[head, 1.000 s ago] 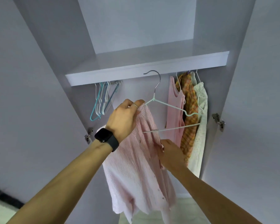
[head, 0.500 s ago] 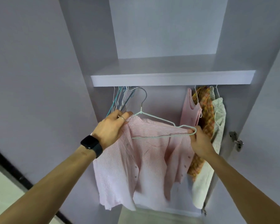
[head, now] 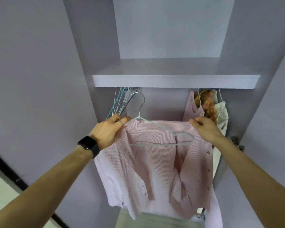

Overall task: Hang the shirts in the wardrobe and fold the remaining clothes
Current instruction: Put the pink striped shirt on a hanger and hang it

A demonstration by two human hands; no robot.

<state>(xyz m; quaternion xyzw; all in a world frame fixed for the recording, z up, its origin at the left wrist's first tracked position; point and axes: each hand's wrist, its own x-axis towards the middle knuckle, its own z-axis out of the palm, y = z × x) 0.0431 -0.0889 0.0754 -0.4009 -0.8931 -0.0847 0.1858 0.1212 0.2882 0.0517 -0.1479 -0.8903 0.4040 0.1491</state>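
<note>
Under wardrobe shelf (head: 176, 83), left hand (head: 106, 134) and right hand (head: 206, 129) pinch shirt (head: 155, 170).

L wrist: black smartwatch (head: 87, 143), rounded-rect. dark screen, w/ black band (head: 95, 149) wrapping the wrist at the screen's 4 o'clock. L hand (head: 108, 131): thin silver ring (head: 120, 122) on one finger, approx. 1 o'clock of the hand. R hand (head: 205, 129) bare. L forearm (head: 48, 181) at frame's 7 o'clock and R forearm (head: 253, 170) at 5 o'clock, both bare to frame edge.
</note>
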